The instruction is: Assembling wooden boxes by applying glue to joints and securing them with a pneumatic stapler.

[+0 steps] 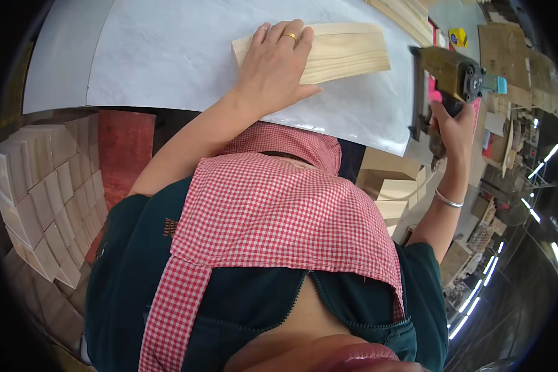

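Note:
A pale wooden board [347, 53] lies on the white tabletop, its left end slightly skewed. Across that end rests my left hand [276, 62], wearing a gold ring. Its fingers reach the board's far edge and its thumb lies along the near edge, holding the piece against the table. At the right, beyond the table's edge, my right hand [454, 127] is closed around the handle of a nail gun [447, 68]. The tool has a dark brownish body, a long black magazine and a light blue fitting. It is held apart from the board.
The white table [161, 62] spans the top. Wooden strips [409, 18] lie at its far right. Stacked wooden blocks [49, 186] stand at the left by a red panel [125, 149]. More wood pieces [394, 192] sit below the table's right corner. A yellow item [457, 37] lies farther back.

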Available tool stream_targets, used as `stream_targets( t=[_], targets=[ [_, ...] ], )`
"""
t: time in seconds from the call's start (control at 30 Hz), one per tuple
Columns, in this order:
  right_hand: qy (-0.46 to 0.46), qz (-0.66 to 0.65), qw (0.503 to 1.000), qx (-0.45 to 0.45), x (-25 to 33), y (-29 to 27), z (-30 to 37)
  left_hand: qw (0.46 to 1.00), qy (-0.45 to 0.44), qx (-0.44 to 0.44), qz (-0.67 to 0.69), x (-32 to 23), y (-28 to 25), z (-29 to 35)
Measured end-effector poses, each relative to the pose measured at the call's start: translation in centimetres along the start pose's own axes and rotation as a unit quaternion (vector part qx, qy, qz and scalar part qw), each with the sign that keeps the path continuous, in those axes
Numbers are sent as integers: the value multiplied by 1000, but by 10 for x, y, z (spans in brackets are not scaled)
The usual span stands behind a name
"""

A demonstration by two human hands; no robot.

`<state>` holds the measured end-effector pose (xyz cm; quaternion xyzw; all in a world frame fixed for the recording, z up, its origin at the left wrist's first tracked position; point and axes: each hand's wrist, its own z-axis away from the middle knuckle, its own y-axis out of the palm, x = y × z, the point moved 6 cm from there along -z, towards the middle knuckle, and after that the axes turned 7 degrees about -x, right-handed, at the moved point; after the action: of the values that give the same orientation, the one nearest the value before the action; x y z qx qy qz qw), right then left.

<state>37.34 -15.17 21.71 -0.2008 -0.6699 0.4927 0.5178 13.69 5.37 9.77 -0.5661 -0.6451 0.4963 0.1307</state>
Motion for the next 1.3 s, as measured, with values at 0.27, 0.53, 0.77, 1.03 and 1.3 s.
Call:
stream_targets(
  t=[0.27, 0.53, 0.77, 1.03, 1.3],
  targets=[
    [-71, -30, 987, 138, 102, 55, 18, 999, 15, -42, 6, -4, -1, -4],
    [-54, -30, 981, 183, 105, 73, 7, 999, -27, 21, 31, -3, -1, -6],
    [-55, -37, 981, 184, 107, 77, 6, 999, -24, 35, 34, -1, 2, -7],
    [-16, -24, 980, 195, 106, 75, 2, 998, -22, 42, 34, -3, 4, -11],
    [-29, 0, 984, 178, 111, 72, 6, 999, -17, 33, 31, -3, 5, -6]
  ],
)
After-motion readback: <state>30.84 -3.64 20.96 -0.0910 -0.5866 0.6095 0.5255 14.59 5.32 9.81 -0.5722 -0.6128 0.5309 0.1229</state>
